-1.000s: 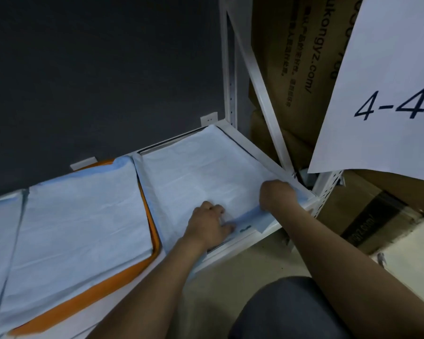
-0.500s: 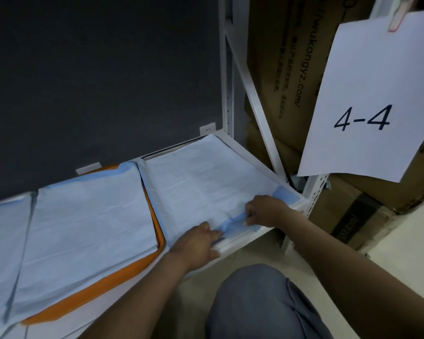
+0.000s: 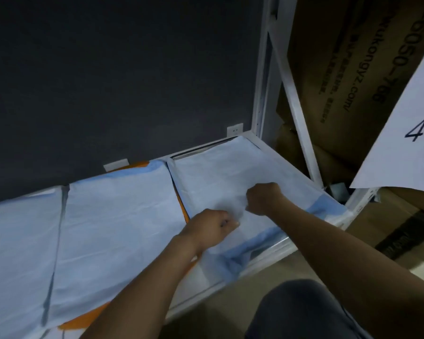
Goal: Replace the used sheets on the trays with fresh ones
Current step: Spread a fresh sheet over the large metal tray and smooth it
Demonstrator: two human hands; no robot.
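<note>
At lower centre, our left hand [image 3: 211,228] and, just beyond it, our right hand [image 3: 264,199] curl their fingers into the pale blue sheet [image 3: 230,172], bunching it at the shelf's right end, mid-frame. Upper right, a cardboard box [image 3: 353,69] reads "ukongyz.com/" and "6050-766". A paper sign [image 3: 406,143] shows "4-".

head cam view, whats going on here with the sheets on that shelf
A person at a low white rack has both hands on the rightmost sheet. The left hand and the right hand each grip it near its middle, so it bunches up between them, and its blue front edge is rumpled at the shelf's lip. The neighbouring sheet lies flat on an orange tray, untouched.
</note>
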